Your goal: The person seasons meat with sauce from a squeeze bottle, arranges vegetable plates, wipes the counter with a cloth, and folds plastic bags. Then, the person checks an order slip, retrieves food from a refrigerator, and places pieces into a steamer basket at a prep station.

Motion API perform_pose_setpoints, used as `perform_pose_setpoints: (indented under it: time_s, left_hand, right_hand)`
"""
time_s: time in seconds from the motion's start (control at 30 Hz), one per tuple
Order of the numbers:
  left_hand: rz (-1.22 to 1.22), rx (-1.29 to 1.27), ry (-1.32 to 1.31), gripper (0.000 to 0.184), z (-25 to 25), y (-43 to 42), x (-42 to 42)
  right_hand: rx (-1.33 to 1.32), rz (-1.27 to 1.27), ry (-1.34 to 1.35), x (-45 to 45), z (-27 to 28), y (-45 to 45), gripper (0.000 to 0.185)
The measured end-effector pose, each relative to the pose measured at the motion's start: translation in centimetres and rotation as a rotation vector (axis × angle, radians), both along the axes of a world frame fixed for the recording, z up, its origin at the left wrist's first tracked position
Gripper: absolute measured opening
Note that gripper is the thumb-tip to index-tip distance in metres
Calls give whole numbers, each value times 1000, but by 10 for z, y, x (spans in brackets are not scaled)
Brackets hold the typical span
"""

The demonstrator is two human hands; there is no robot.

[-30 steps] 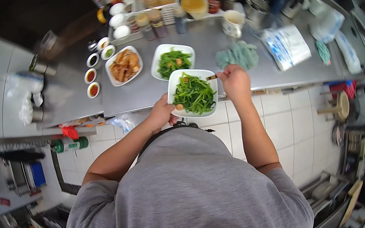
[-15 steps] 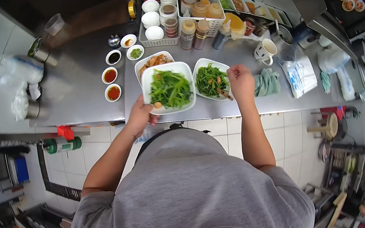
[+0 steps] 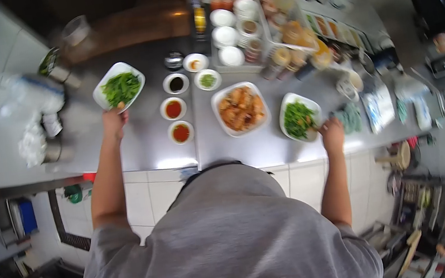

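At the left, my left hand grips the near edge of a white square bowl filled with leafy greens, over the steel counter. My right hand has its fingers closed at the near right corner of another white bowl of greens. Blur hides what those fingers pinch, if anything. Between the two, a larger white dish of orange-brown food sits on the counter.
Small sauce dishes form a group left of the larger dish. Behind stand a basket of stacked cups, several squeeze bottles and a mug. A green cloth lies right of my right hand. Plastic bags are far left.
My left hand has carried its bowl of greens left, past the sauce dishes, uncovering the larger dish. The view has swung left. My right hand stays by the right bowl, now lower at its corner.
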State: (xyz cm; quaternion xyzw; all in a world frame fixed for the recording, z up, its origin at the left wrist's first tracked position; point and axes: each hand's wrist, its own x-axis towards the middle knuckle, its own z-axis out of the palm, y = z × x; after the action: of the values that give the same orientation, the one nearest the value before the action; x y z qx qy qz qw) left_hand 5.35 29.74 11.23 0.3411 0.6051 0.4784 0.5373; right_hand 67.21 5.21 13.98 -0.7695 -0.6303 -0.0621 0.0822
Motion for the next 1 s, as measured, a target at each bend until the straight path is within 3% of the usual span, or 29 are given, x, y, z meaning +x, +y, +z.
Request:
perform_pose_setpoints:
  time_s: [0.07, 0.13, 0.23, 0.3, 0.33, 0.37, 0.43, 0.47, 0.5, 0.57, 0.6, 0.67, 0.7, 0.77, 0.83, 0.9, 0.93, 1.0]
  left_hand:
    - [162, -42, -49, 12, -24, 41, -21]
    - [251, -160, -65, 15, -44, 79, -37]
    - [310, -126, -204, 18, -64, 117, -44]
    - [274, -153, -264, 27, -52, 121, -35]
    - [249, -179, -315, 37, -42, 119, -31]
    - [355, -212, -325, 58, -26, 112, -19]
    - [399, -133, -205, 62, -12, 91, 9]
    - [425, -54, -91, 66, -8, 79, 29]
    - [320, 80, -81, 61, -8, 56, 53]
    - [-133, 160, -139, 49, 21, -11, 117]
    - [-400, 11, -177, 39, 34, -40, 146]
    - [-863, -41, -238, 32, 52, -97, 198]
    - [-1076, -122, -208, 32, 61, -115, 220]
    - [-1364, -219, -196, 33, 61, -141, 257]
    - [-1393, -291, -139, 38, 42, -150, 294]
    - [-1414, -373, -74, 44, 23, -158, 327]
    - [-1276, -433, -18, 51, 16, -161, 343]
    - [-1125, -485, 41, 59, -4, -162, 373]
  right_hand:
    - [-34, 24, 44, 10, -17, -4, 8]
    - [-231, -175, 296, -5, -2, -2, 7]
    - [-245, -179, 294, -4, 6, -8, 10]
    - [-229, -226, 367, -1, 19, -15, 33]
    - [-232, -231, 362, 1, 26, -18, 33]
    - [-188, -325, 533, 3, 32, -19, 42]
    - [-75, -449, 914, 8, 35, -22, 65]
    - [12, -456, 1115, 3, 40, -21, 68]
    - [114, -479, 1303, -7, 49, -21, 70]
    - [145, -490, 1370, -7, 52, -15, 65]
    - [203, -466, 1395, 0, 44, -11, 56]
    - [327, -547, 1337, 20, 25, 8, 21]
    - [434, -513, 1347, 27, 22, 16, 13]
    - [579, -364, 1222, 48, 8, 34, 17]
    - [688, -304, 1176, 40, 14, 50, 19]
    - [523, -326, 689, 33, 23, 55, 25]
    - [524, -320, 697, 31, 18, 52, 25]
    - [336, -143, 233, 35, 5, 43, 32]
